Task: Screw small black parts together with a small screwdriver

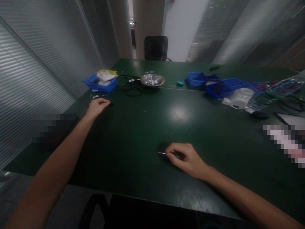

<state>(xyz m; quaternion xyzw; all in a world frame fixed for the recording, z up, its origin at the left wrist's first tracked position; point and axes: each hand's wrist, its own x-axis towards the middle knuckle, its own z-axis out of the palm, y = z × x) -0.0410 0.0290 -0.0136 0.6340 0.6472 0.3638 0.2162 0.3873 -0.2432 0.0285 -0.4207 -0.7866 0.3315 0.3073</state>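
Observation:
My right hand (185,158) rests on the dark green table (143,133) near its front edge, fingers pinched on a thin metal tool (162,153) whose tip sticks out to the left. My left hand (97,106) reaches far out to the left side of the table, fingers curled over a small dark object (111,104) that I cannot make out. Just beyond it stands a blue bin (100,84) holding white and yellow packets.
A metal bowl (152,80) with small parts and a black cable (130,86) lie at the back centre. Several blue bins (214,85), a white device (239,97) and plastic bags (274,93) crowd the right. A black chair (156,47) stands behind the table.

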